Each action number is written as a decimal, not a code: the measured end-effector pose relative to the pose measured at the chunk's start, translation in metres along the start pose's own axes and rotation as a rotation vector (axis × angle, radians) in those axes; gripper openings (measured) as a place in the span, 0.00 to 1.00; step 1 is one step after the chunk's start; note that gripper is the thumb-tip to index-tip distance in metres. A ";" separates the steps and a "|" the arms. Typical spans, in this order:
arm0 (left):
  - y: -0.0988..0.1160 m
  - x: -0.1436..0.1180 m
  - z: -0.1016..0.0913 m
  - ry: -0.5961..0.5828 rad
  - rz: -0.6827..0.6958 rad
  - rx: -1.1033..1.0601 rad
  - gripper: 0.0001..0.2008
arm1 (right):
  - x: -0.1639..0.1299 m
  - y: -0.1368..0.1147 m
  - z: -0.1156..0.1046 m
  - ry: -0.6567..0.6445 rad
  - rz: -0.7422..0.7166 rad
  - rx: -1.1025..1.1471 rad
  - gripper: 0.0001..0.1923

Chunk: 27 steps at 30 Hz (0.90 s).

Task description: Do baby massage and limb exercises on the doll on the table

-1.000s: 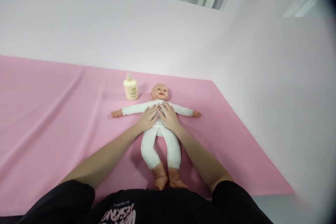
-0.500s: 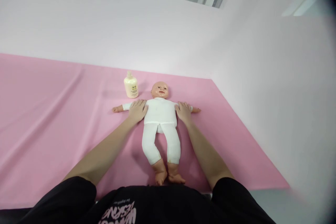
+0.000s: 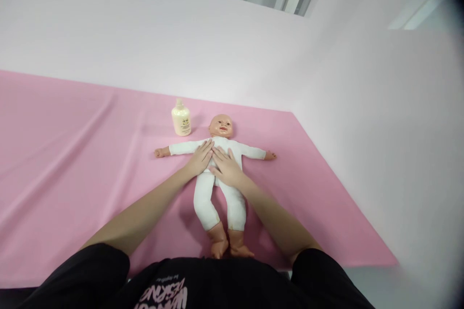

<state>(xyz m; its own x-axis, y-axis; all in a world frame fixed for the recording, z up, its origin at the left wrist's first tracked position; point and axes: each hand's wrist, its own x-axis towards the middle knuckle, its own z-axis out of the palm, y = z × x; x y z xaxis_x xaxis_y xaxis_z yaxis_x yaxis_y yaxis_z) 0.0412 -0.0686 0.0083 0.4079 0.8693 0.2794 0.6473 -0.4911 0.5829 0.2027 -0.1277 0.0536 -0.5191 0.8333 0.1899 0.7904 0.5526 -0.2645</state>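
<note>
Both hands are back in from the doll's [image 3: 220, 164] arms, left hand [image 3: 198, 160] and right hand [image 3: 226, 169] lying flat and open on its chest, the doll near the pink sheet's [image 3: 72, 154] far edge beside the bottle [image 3: 181, 118], and light, even pressure looks best here.

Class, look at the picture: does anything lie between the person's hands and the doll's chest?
Nothing visible does. The left hand and right hand both lie flat on the doll, on its white suit. The bottle stands apart, beside the doll's head, on the pink sheet.
</note>
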 end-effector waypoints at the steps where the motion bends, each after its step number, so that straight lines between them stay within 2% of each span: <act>1: 0.000 -0.001 -0.002 0.015 -0.004 -0.036 0.27 | -0.002 -0.007 0.000 -0.023 -0.039 -0.014 0.32; 6: -0.004 -0.003 -0.012 0.038 0.033 -0.147 0.29 | -0.018 -0.037 0.000 -0.103 -0.190 -0.080 0.37; 11: -0.008 -0.001 -0.010 0.019 0.027 -0.119 0.29 | -0.038 -0.059 -0.009 -0.157 -0.284 -0.090 0.34; 13: -0.009 -0.001 -0.009 0.017 0.016 -0.094 0.28 | -0.044 -0.069 -0.012 -0.191 -0.401 -0.064 0.32; 17: -0.001 -0.001 -0.014 -0.017 0.009 -0.014 0.27 | -0.047 -0.085 -0.015 -0.321 -0.767 0.046 0.19; 19: 0.011 -0.003 -0.019 -0.057 0.022 0.042 0.26 | -0.043 -0.084 -0.020 -0.319 -0.842 0.118 0.17; 21: 0.028 -0.006 -0.023 -0.129 0.084 0.073 0.25 | -0.037 -0.077 -0.030 -0.212 -0.769 0.196 0.18; 23: 0.048 -0.012 -0.024 -0.209 0.156 0.071 0.24 | -0.031 -0.065 -0.043 -0.056 -0.619 0.283 0.19; 25: 0.066 -0.020 -0.021 -0.264 0.199 0.052 0.21 | -0.026 -0.050 -0.056 0.058 -0.469 0.363 0.19; 27: 0.081 -0.030 -0.018 -0.299 0.305 0.032 0.19 | -0.022 -0.036 -0.065 0.150 -0.378 0.407 0.20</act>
<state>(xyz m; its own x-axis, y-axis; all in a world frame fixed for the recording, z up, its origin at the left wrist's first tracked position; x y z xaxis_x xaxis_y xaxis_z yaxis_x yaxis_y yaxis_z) 0.0703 -0.1333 0.0609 0.7493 0.6315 0.1994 0.4859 -0.7288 0.4825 0.2072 -0.1664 0.1204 -0.6662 0.5825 0.4657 0.3546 0.7968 -0.4893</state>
